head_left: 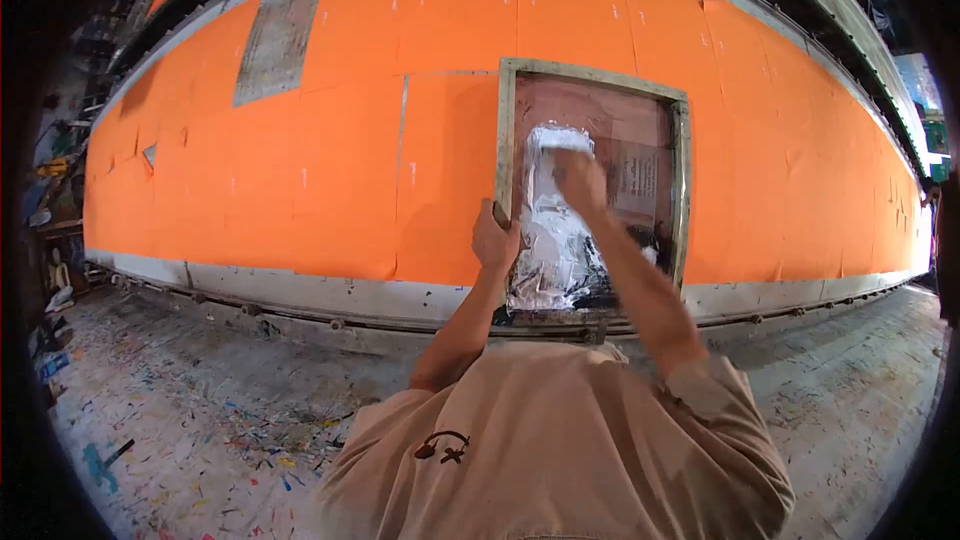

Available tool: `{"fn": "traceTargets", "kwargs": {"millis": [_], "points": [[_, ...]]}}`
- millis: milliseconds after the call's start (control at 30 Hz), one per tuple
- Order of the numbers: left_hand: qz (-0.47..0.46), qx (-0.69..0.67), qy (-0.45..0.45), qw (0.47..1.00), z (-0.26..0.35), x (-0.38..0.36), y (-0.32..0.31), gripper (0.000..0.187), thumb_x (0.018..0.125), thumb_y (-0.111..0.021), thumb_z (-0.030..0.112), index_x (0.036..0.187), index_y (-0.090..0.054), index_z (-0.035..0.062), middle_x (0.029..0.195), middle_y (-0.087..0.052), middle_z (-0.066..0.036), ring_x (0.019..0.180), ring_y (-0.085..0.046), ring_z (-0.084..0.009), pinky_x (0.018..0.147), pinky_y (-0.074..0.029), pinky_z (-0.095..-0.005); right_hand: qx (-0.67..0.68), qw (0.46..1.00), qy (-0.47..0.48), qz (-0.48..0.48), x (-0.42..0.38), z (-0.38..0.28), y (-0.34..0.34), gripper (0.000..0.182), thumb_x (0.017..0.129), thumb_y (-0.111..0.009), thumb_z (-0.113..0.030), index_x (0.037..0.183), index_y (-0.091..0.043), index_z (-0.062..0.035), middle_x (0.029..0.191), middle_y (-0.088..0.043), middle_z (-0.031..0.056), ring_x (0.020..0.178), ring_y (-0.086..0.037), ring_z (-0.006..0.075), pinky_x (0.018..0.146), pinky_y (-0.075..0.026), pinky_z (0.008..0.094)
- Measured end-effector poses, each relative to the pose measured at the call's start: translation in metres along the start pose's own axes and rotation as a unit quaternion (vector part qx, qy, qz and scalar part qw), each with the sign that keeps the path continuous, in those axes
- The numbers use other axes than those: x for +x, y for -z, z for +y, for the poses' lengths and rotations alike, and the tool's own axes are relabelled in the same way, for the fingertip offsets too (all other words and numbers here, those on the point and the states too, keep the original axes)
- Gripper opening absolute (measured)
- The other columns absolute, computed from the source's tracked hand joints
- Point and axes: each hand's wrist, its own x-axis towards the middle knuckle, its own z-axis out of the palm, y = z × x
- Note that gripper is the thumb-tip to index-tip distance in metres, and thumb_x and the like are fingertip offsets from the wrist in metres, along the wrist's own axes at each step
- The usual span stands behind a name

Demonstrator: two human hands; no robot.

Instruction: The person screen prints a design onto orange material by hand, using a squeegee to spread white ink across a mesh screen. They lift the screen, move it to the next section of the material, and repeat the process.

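In the head view a wooden-framed printing screen (pixel 594 190) lies flat on a long table covered with orange sheets (pixel 330 170), its reddish mesh smeared with shiny white ink (pixel 552 240) in a broad streak down the middle. The left hand (pixel 494 238) is closed on the frame's left rail. The right hand (pixel 580 182), blurred, is wrapped around a white-coated squeegee (pixel 560 138) near the top of the mesh.
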Motion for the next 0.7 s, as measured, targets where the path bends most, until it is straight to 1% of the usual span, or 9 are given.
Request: {"fn": "traceTargets", "kwargs": {"millis": [67, 133, 167, 267, 300, 333, 400, 533, 700], "points": [[0.015, -0.043, 0.032, 0.998, 0.021, -0.003, 0.009, 0.044, 0.082, -0.08, 0.018, 0.117, -0.056, 0.0049, 0.09, -0.069, -0.021, 0.09, -0.069, -0.0446, 0.077, -0.053, -0.0524, -0.093, 0.995, 0.026, -0.026, -0.058, 0.001, -0.016, 0.019, 0.084, -0.065, -0.007, 0.099, -0.076, -0.0075, 0.092, -0.073, 0.0164, 0.09, -0.069, 0.0397, 0.082, -0.055, 0.0544], [0.036, -0.041, 0.0, 0.999, 0.02, -0.003, 0.005, 0.042, 0.083, -0.079, 0.017, 0.115, -0.055, 0.0046, 0.093, -0.069, -0.023, 0.091, -0.069, -0.0454, 0.077, -0.053, -0.053, -0.032, 0.992, 0.123, -0.027, -0.102, -0.017, 0.035, 0.026, 0.08, -0.073, -0.01, 0.106, -0.077, -0.0095, 0.097, -0.075, 0.0082, 0.096, -0.07, 0.0362, 0.101, -0.049, 0.0515], [0.051, -0.037, -0.021, 0.998, 0.019, -0.004, 0.004, 0.04, 0.084, -0.079, 0.016, 0.114, -0.054, 0.0043, 0.096, -0.07, -0.024, 0.093, -0.069, -0.0462, 0.077, -0.053, -0.0536, -0.032, 0.994, 0.101, -0.027, -0.122, -0.008, 0.054, 0.031, 0.078, -0.077, -0.012, 0.108, -0.078, -0.0096, 0.101, -0.075, 0.0082, 0.098, -0.069, 0.0378, 0.112, -0.042, 0.0504], [0.028, -0.04, -0.02, 0.999, 0.029, -0.009, 0.004, 0.04, 0.086, -0.077, 0.016, 0.115, -0.053, 0.003, 0.099, -0.071, -0.025, 0.093, -0.069, -0.0479, 0.076, -0.053, -0.0549, -0.077, 0.993, -0.031, 0.08, -0.158, 0.071, 0.111, 0.027, 0.08, -0.074, -0.01, 0.107, -0.077, -0.007, 0.104, -0.075, 0.0088, 0.093, -0.072, 0.0314, 0.102, -0.05, 0.0478], [0.027, -0.042, -0.023, 0.998, 0.041, -0.015, -0.009, 0.04, 0.086, -0.077, 0.016, 0.115, -0.053, 0.0029, 0.099, -0.071, -0.025, 0.093, -0.069, -0.0479, 0.076, -0.053, -0.0549, 0.257, 0.932, -0.186, 0.175, -0.176, 0.115, 0.115, 0.02, 0.082, -0.072, -0.01, 0.102, -0.076, -0.0057, 0.098, -0.073, 0.0083, 0.087, -0.07, 0.0265, 0.091, -0.053, 0.0447], [0.047, -0.082, -0.03, 0.995, 0.053, -0.019, -0.02, 0.043, 0.087, -0.076, 0.019, 0.118, -0.053, 0.0004, 0.105, -0.069, -0.026, 0.098, -0.068, -0.0466, 0.081, -0.052, -0.0534, 0.557, 0.732, -0.311, 0.24, -0.193, 0.164, 0.117, 0.014, 0.085, -0.07, -0.01, 0.097, -0.075, -0.0043, 0.092, -0.072, 0.0078, 0.081, -0.069, 0.0216, 0.08, -0.055, 0.0417], [0.073, -0.116, -0.038, 0.99, 0.081, -0.025, -0.055, 0.046, 0.088, -0.074, 0.022, 0.121, -0.054, -0.0021, 0.111, -0.066, -0.027, 0.103, -0.067, -0.0453, 0.086, -0.051, -0.0519, 0.47, 0.786, -0.332, 0.226, -0.218, 0.25, 0.157, 0.01, 0.088, -0.065, -0.012, 0.086, -0.07, -0.004, 0.081, -0.066, 0.0045, 0.073, -0.063, 0.0154, 0.064, -0.051, 0.0359], [0.074, -0.025, -0.053, 0.996, 0.135, -0.038, -0.169, 0.054, 0.085, -0.074, 0.019, 0.13, -0.051, -0.0022, 0.114, -0.067, -0.029, 0.104, -0.067, -0.0486, 0.087, -0.052, -0.0543, 0.391, 0.836, -0.349, 0.16, -0.207, 0.4, 0.226, 0.025, 0.095, -0.062, -0.026, 0.08, -0.066, -0.0051, 0.072, -0.06, 0.0035, 0.067, -0.056, 0.0147, 0.063, -0.046, 0.0353], [0.009, -0.036, 0.024, 0.999, 0.163, -0.085, -0.218, 0.057, 0.085, -0.071, 0.022, 0.134, -0.053, 0.001, 0.122, -0.064, -0.03, 0.114, -0.061, -0.0508, 0.094, -0.049, -0.0572, 0.274, 0.875, -0.366, 0.156, -0.242, 0.447, 0.26, 0.032, 0.092, -0.057, -0.028, 0.093, -0.074, -0.0009, 0.084, -0.069, 0.0072, 0.08, -0.062, 0.0192, 0.071, -0.047, 0.0383]]}}
